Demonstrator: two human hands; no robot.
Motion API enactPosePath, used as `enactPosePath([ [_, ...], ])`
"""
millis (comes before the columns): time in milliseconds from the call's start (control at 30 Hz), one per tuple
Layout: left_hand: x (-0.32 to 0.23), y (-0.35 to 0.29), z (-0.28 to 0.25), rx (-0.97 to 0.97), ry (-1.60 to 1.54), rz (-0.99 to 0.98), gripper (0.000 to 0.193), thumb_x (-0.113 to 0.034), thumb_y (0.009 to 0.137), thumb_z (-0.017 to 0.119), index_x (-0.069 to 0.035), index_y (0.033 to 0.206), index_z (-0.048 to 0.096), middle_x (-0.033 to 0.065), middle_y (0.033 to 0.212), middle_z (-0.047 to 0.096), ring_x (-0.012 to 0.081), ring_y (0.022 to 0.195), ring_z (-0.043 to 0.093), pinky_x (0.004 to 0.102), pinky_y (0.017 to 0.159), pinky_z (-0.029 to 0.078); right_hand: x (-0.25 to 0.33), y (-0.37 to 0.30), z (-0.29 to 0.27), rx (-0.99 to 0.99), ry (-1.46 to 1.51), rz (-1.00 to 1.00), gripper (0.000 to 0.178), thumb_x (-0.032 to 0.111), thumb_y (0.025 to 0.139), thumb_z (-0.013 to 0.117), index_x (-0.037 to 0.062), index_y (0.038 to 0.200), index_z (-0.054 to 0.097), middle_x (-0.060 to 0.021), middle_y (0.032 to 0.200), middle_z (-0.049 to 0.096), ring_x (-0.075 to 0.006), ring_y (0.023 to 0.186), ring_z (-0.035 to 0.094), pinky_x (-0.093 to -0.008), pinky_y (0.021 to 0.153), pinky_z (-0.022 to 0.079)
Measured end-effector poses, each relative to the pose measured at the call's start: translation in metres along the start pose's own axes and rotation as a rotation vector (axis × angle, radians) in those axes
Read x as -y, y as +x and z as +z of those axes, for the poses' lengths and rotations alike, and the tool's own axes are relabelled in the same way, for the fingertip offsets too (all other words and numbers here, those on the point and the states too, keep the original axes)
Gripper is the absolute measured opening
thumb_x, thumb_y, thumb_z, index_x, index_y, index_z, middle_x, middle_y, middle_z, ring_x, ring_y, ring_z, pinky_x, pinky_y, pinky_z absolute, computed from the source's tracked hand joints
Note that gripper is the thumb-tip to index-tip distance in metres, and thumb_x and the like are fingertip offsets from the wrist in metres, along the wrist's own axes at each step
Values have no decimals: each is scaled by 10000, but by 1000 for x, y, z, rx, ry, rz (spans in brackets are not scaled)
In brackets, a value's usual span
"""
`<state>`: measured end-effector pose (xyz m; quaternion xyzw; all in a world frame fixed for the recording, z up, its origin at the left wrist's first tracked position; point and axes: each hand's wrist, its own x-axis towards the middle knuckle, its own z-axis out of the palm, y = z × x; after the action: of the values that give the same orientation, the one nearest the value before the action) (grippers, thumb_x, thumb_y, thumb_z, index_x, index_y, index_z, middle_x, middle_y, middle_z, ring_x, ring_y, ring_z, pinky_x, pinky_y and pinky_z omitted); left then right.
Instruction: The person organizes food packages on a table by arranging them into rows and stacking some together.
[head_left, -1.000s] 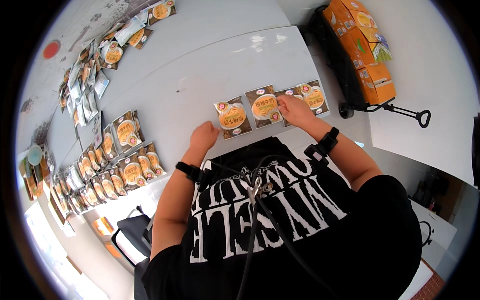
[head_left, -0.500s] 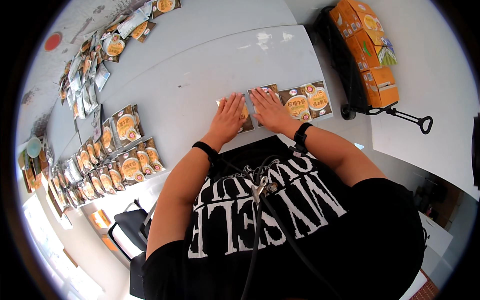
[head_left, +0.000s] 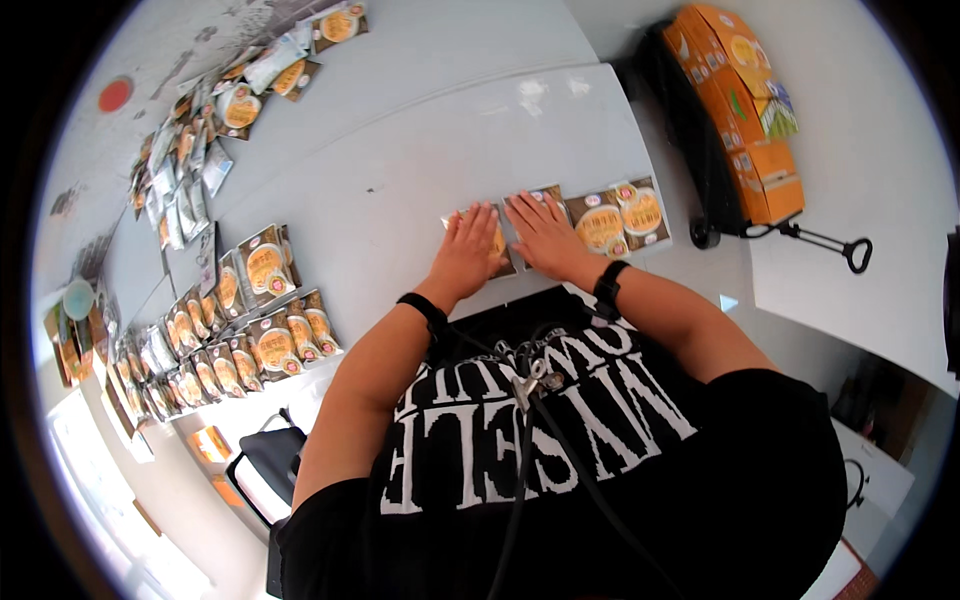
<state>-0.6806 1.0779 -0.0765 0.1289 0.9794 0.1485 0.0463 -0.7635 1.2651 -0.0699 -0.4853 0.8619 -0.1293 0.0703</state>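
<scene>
My left hand (head_left: 467,250) lies flat, fingers stretched out, on a brown and orange food sachet (head_left: 503,243) near the table's front edge. Most of that sachet is covered by the hand. Just to the right, my right hand (head_left: 545,233) presses flat on a second sachet (head_left: 552,193), of which only the upper part shows. Neither hand grips anything. Two more sachets, one with a round bowl picture (head_left: 599,228) and one at the far right end (head_left: 641,210), continue the row beside my right hand, overlapping slightly.
Rows of upright sachets (head_left: 273,342) stand at the table's left front. Behind them spreads a loose heap of sachets (head_left: 185,165), some silver side up. Orange cartons (head_left: 735,110) sit on a black folding cart (head_left: 690,130) to the right. A black chair (head_left: 270,455) is at lower left.
The whole view has shifted slightly, so the table and sachets appear a little lower. Both hands stay flat on the same two sachets.
</scene>
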Motion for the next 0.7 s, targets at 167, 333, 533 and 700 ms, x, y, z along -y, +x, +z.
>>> enactPosePath([
  [167, 4, -1, 4, -43, 16, 11, 805, -464, 785, 572, 37, 1354, 299, 198, 1421, 279, 316, 1333, 244, 482, 1085, 172, 6, 16, -6, -49, -8, 1, 461, 224, 848, 518, 119, 1288, 437, -148, 1385, 332, -315, 1313, 260, -567, 1024, 193],
  [333, 7, -3, 4, -23, -15, 21, 806, -487, 817, 521, 41, 1368, 262, 190, 1434, 258, 322, 1348, 203, 488, 1087, 156, 1, 31, -11, -6, -85, -12, 366, 224, 850, 519, 107, 1196, 533, -130, 1381, 347, -303, 1319, 249, -601, 1007, 191],
  [533, 16, 5, -3, 166, -59, 31, 732, -457, 869, 463, 59, 1353, 276, 206, 1431, 256, 345, 1342, 206, 484, 1078, 184, -7, 60, -16, 74, -75, -45, 277, 228, 837, 531, 111, 1075, 612, -125, 1378, 359, -300, 1319, 250, -622, 1004, 181],
  [700, 93, 32, -31, 228, -772, -146, 530, -398, 879, 492, -11, 1240, 477, 197, 1150, 562, 323, 1101, 510, 371, 956, 384, -41, 138, -19, 151, 83, -60, 232, 230, 843, 534, 95, 1005, 632, -126, 1144, 572, -308, 1116, 497, -475, 933, 370],
])
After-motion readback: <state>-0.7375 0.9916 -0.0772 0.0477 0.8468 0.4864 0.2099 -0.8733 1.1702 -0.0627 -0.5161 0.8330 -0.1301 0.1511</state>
